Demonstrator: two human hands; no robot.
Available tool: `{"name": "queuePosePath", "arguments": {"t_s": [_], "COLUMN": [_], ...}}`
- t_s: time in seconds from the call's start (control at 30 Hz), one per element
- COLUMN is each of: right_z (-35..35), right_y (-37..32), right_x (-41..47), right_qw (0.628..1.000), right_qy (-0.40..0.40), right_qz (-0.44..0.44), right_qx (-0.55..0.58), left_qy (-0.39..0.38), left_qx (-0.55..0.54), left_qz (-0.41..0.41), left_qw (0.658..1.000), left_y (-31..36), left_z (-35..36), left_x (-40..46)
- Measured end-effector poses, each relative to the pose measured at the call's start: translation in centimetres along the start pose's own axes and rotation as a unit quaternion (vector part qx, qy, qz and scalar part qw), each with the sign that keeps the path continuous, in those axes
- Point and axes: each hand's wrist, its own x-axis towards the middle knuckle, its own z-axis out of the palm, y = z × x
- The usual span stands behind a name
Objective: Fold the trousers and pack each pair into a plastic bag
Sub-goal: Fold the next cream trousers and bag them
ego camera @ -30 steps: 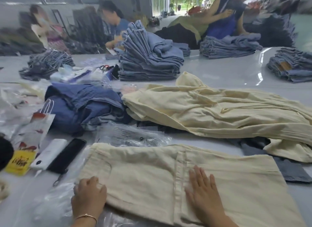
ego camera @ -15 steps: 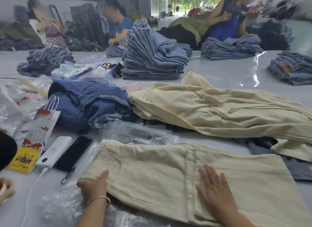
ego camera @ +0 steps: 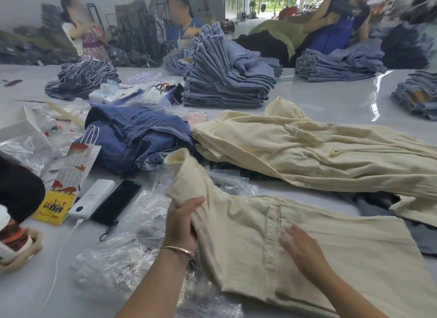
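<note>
- Trousers [ego camera: 307, 253], cream, near on the table [ego camera: 331, 104]: their left end was flat a moment ago, now it's up!
- Left hand [ego camera: 181, 223] grips that lifted end; fingers curled round it.
- Right hand [ego camera: 299, 246] open, pressing the middle — a fold looks underway, with the plastic bag [ego camera: 118, 263] lying just left.

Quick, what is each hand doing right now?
Left hand: holding the lifted end of the cream trousers.
Right hand: open, fingers spread over the trousers.

Cream trousers [ego camera: 307, 246], left end lifted
</note>
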Motion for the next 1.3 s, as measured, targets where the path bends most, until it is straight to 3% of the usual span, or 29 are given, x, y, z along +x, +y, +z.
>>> {"name": "queuePosePath", "arguments": {"t_s": [0.03, 0.1, 0.17, 0.2, 0.27, 0.33, 0.4, 0.47, 0.53, 0.57, 0.7, 0.77, 0.8, 0.83, 0.93, 1.0, 1.03, 1.1, 1.17, 1.23, 1.3], "right_z": [-1.6, -5.2, -8.7, -10.0, -10.8, -11.4, -13.1, -15.6, -17.8, -18.5, -18.4, -17.4, -16.9, -16.5, -16.4, -16.9, -17.0, -16.7, -15.8, -15.3, -15.1], "right_y": [-1.4, -2.8, -2.8, -2.5, -1.2, 0.8, 2.8, 5.0, 7.3, 8.5, 14.5, 17.2, 18.3, 19.1, 19.5, 18.7, 18.1, 16.6, 15.1, 14.2, 14.0], "right_x": [-0.3, -1.2, -1.9, -2.3, -2.7, -3.0, -3.3, -3.7, -4.6, -5.0, -6.3, -6.6, -6.7, -6.6, -6.2, -5.6, -5.2, -4.3, -2.8, -0.6, 1.9], "right_qw": [0.982, 0.877, 0.827, 0.834, 0.884, 0.905, 0.886, 0.863, 0.842, 0.835, 0.834, 0.849, 0.86, 0.869, 0.909, 0.948, 0.945, 0.944, 0.94, 0.941, 0.953], "right_qy": [-0.034, -0.132, -0.166, -0.158, -0.099, -0.007, 0.023, 0.032, 0.042, 0.043, 0.076, 0.097, 0.101, 0.104, 0.136, 0.16, 0.182, 0.246, 0.293, 0.228, 0.117], "right_qz": [0.035, 0.026, 0.0, 0.004, 0.041, 0.102, 0.134, 0.13, 0.109, 0.106, 0.177, 0.233, 0.253, 0.266, 0.28, 0.273, 0.252, 0.125, -0.041, -0.1, -0.05], "right_qx": [0.182, 0.461, 0.537, 0.528, 0.454, 0.413, 0.443, 0.488, 0.527, 0.539, 0.517, 0.464, 0.43, 0.403, 0.277, 0.029, -0.104, -0.179, -0.172, -0.231, -0.273], "left_qy": [-0.041, -0.109, -0.207, -0.273, -0.384, -0.437, -0.4, -0.281, -0.168, -0.147, -0.242, -0.282, -0.289, -0.285, -0.255, -0.213, -0.179, -0.131, -0.16, -0.214, -0.252], "left_qx": [0.033, 0.096, 0.192, 0.252, 0.384, 0.457, 0.453, 0.479, 0.572, 0.619, 0.77, 0.803, 0.808, 0.809, 0.784, 0.758, 0.735, 0.7, 0.695, 0.698, 0.689], "left_qz": [0.02, 0.048, 0.064, 0.062, 0.074, 0.12, 0.15, 0.237, 0.317, 0.311, 0.141, 0.116, 0.123, 0.132, 0.159, 0.205, 0.228, 0.227, 0.198, 0.141, 0.05], "left_qw": [0.998, 0.988, 0.957, 0.926, 0.837, 0.765, 0.782, 0.797, 0.738, 0.706, 0.573, 0.512, 0.498, 0.497, 0.544, 0.582, 0.613, 0.665, 0.672, 0.669, 0.677], "left_y": [-0.5, -2.5, -5.7, -7.5, -10.4, -12.2, -12.1, -11.9, -12.0, -12.2, -16.1, -18.4, -19.2, -19.7, -20.2, -19.9, -19.6, -19.0, -18.4, -17.9, -17.3], "left_z": [2.0, 6.0, 9.6, 11.0, 12.6, 12.9, 13.1, 12.7, 12.2, 12.0, 10.2, 9.5, 9.3, 9.2, 9.3, 9.9, 10.3, 11.6, 13.1, 14.5, 15.4], "left_x": [-0.8, -2.5, -4.4, -5.4, -7.0, -7.7, -7.8, -6.7, -4.7, -3.8, -1.7, -1.9, -2.0, -2.0, -1.8, -1.6, -1.2, 0.1, 2.3, 4.7, 6.5]}}
